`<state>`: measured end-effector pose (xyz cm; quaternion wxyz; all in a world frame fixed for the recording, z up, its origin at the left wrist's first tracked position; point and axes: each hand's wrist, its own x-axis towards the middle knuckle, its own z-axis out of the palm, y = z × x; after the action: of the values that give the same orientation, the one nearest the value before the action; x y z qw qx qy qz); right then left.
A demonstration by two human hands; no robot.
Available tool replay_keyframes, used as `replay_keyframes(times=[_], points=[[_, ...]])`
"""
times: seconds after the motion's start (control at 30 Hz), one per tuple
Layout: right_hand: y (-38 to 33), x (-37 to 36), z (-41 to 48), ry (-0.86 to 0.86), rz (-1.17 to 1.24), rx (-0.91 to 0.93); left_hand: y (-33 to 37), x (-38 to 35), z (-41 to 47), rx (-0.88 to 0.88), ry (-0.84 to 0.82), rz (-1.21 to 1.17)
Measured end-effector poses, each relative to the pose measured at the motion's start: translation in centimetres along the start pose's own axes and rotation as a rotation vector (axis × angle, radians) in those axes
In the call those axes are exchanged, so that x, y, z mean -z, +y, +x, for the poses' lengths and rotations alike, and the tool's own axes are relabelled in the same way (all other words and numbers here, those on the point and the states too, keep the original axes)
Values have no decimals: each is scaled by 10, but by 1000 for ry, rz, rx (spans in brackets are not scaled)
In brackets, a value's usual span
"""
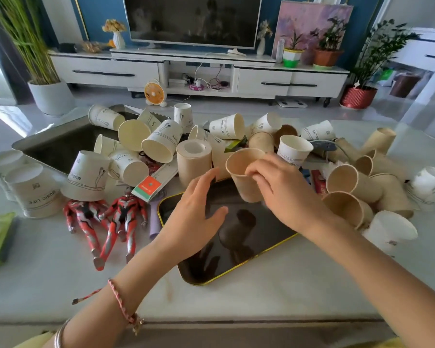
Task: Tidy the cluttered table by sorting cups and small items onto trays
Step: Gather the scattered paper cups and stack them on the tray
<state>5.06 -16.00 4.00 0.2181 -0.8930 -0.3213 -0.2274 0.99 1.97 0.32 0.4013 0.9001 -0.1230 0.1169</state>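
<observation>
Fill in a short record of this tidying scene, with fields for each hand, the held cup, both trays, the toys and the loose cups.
Right hand: pinches the rim of the tan paper cup
Held cup: upright, over the dark tray's far end
Left hand: open, above the dark gold-rimmed tray
Steel tray: back left, cups along its near edge
Toys: two red action figures lying left of the dark tray
Loose cups: white printed cups mostly left, tan cups mostly right, many tipped

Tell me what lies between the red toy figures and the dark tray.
A lilac handle-shaped item lies there, beside the tray's left rim; the head view shows it.
</observation>
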Motion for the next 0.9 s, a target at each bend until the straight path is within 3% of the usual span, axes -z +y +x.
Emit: replay_keyframes(times=[0.17, 0.37, 0.53, 0.7, 0.77, 0.9], points=[[-16, -29, 11, -100, 415, -105, -11, 11, 1, -23, 124, 32], [-30, -54, 10, -208, 532, -72, -17, 9, -1, 13, 159, 138], [-36, -61, 26, -146, 591, -9, -26, 13, 6, 44, 225, 242], [-5, -62, 43, 60, 500, -238, -23, 17, 4, 72, 202, 253], [14, -65, 48, -27, 278, -301, -24, 19, 2, 62, 189, 246], [39, -68, 65, -272, -49, -208, -23, 25, 2, 66, 202, 233]])
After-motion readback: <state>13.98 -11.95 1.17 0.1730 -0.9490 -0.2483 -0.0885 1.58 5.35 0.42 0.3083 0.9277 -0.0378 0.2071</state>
